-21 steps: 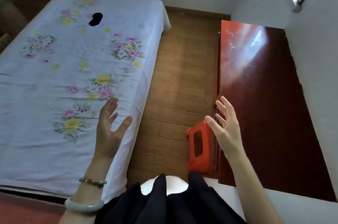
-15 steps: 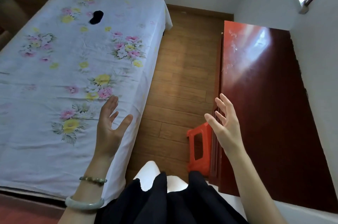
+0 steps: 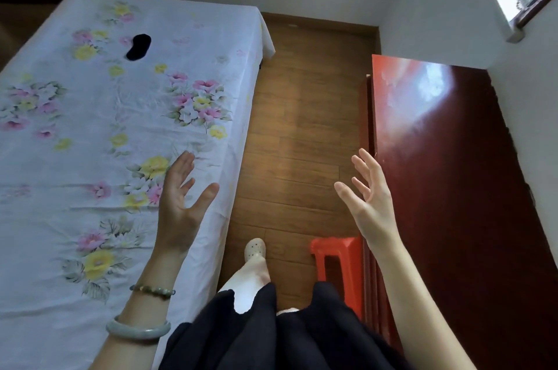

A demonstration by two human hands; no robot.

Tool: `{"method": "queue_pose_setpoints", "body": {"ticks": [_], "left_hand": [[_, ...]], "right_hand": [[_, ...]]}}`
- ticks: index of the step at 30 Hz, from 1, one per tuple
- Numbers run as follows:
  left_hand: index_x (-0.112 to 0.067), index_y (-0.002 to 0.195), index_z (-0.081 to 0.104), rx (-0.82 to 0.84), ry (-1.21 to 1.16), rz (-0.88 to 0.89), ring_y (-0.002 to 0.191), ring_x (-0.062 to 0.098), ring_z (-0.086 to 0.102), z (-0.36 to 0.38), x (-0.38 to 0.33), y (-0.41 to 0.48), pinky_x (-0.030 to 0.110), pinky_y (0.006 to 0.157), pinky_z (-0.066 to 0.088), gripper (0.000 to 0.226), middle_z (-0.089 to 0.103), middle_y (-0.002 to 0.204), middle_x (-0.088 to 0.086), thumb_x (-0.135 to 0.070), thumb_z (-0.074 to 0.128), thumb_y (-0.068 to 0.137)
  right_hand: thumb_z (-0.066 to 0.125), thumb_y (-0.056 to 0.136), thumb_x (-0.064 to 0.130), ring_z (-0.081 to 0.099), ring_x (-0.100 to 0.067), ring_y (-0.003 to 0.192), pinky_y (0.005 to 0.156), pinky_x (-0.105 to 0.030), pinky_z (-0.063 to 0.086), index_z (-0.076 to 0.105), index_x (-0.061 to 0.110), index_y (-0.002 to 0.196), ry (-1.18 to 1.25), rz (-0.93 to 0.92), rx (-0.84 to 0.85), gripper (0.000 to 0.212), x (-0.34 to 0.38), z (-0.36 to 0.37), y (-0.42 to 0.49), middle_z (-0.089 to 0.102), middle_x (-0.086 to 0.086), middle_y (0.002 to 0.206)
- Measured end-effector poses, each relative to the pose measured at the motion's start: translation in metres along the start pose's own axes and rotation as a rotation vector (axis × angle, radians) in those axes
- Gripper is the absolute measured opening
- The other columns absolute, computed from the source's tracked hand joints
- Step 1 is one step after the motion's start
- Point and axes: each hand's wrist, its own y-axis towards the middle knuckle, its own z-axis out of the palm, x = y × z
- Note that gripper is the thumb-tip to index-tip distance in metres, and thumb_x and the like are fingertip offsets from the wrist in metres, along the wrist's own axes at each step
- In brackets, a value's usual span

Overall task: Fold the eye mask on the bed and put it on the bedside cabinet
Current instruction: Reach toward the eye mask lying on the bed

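**Both hands raised and empty, eye mask far up the bed**

Nearest, the left hand [image 3: 181,203] hangs over the bed edge, its grip wide, fingers spread, holding nothing. The right hand [image 3: 370,197] is raised beside the glossy dark red wooden bedside cabinet [image 3: 453,188], equally splayed and empty. Between them runs the wooden plank floor [image 3: 299,134]. Far up the white floral-printed bed sheet [image 3: 90,158] lies the small black fabric eye mask [image 3: 138,47], unfolded, well apart from both hands.
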Motion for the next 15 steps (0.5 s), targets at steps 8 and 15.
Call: {"method": "queue_pose_setpoints", "body": {"ticks": [8,15], "left_hand": [[-0.041,0.131,0.042,0.061,-0.014,0.016,0.132,0.002,0.042,0.018,0.002,0.124,0.026,0.105,0.036,0.061,0.046,0.142,-0.010,-0.036,0.066,0.075],[-0.038,0.134,0.042,0.061,-0.023,0.012,0.131,-0.001,0.042,0.044,0.000,0.208,0.022,0.105,0.035,0.060,0.047,0.138,-0.019,-0.024,0.066,0.080]], "right_hand": [[0.068,0.083,0.010,0.042,-0.006,0.131,0.111,-0.039,0.036,0.037,0.026,0.141,-0.017,0.009,-0.065,0.067,0.018,0.031,0.111,0.046,0.002,0.141],[0.068,0.083,0.009,0.042,-0.006,0.131,0.110,-0.035,0.037,0.037,0.021,0.141,-0.037,0.003,-0.047,0.067,0.029,0.038,0.207,0.046,0.001,0.140]]}}
